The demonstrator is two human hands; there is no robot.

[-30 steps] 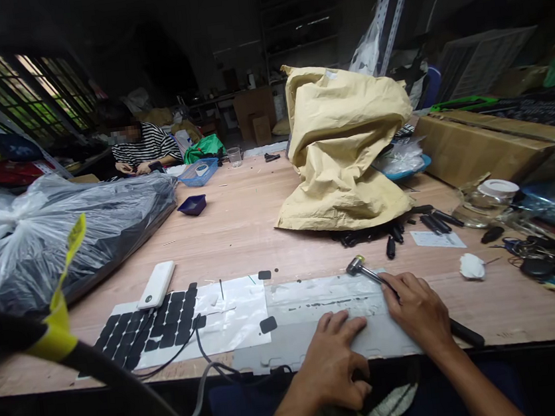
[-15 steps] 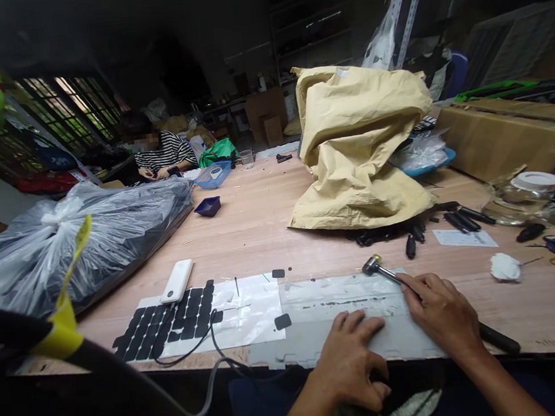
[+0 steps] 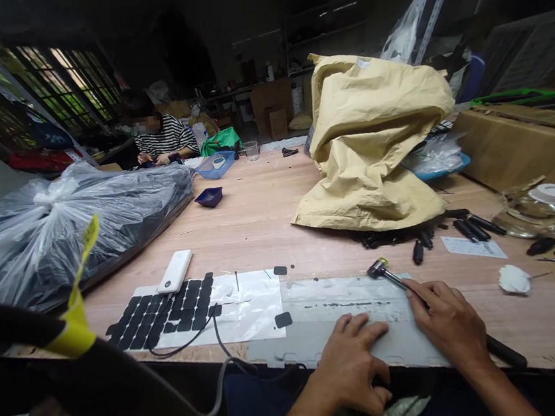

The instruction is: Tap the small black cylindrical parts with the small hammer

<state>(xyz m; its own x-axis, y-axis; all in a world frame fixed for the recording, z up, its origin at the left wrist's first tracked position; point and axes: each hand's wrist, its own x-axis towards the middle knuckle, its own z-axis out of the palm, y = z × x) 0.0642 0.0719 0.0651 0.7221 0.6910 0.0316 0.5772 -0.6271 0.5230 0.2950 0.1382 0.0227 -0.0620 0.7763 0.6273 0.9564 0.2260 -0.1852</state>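
Observation:
My right hand [image 3: 451, 322] is closed round a small hammer [image 3: 389, 274], whose metal head with a yellowish face lies over the right end of a translucent sheet [image 3: 312, 337]. Its black handle end sticks out past my wrist. My left hand [image 3: 352, 360] rests at the sheet's front edge, fingers spread and holding nothing. A row of small dark marks runs across the sheet. Left of it lies a white sheet [image 3: 257, 314] partly covered with black rounded pads [image 3: 189, 308]. One loose black pad [image 3: 283, 319] sits between the two sheets.
A white power bank [image 3: 175, 272] with a cable lies at the left. Beyond are a stuffed plastic bag [image 3: 69, 225], a purple tray [image 3: 209, 198] and a large brown paper bag [image 3: 370, 144]. Black handles [image 3: 470, 227] and a jar [image 3: 552, 200] stand right. A person in stripes [image 3: 164, 137] sits across.
The camera view has shifted slightly, so the far things appear a little to the right. Both hands and the hammer stay in nearly the same place on the sheet.

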